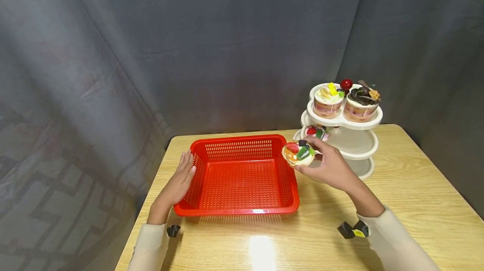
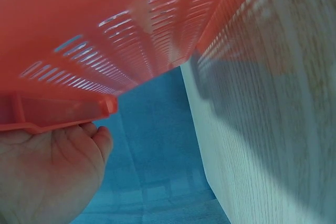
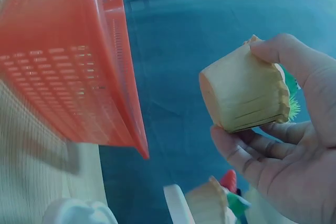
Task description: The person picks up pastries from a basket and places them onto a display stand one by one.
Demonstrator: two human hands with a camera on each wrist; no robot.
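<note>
My right hand (image 1: 330, 166) pinches a fruit tart (image 1: 298, 154) between thumb and fingers, above the right rim of a red plastic basket (image 1: 236, 211). Strawberry, orange and green pieces top the tart; the right wrist view shows its pale, tapered cup (image 3: 244, 90) held apart from the basket wall (image 3: 58, 77). Along the basket's left rim rests my left hand (image 1: 179, 182), its fingers extended. The left wrist view catches that palm (image 2: 58, 169) against the rim's underside. Only the perforated floor shows inside the basket.
A white tiered stand (image 1: 359, 145) stands at the right. Its top tier bears a yellow-topped dessert cup (image 1: 328, 105) and a chocolate-topped one (image 1: 361, 109); another tart (image 1: 319, 131) sits on a lower tier. Grey curtains (image 1: 242, 52) hang behind the wooden table (image 1: 408, 187).
</note>
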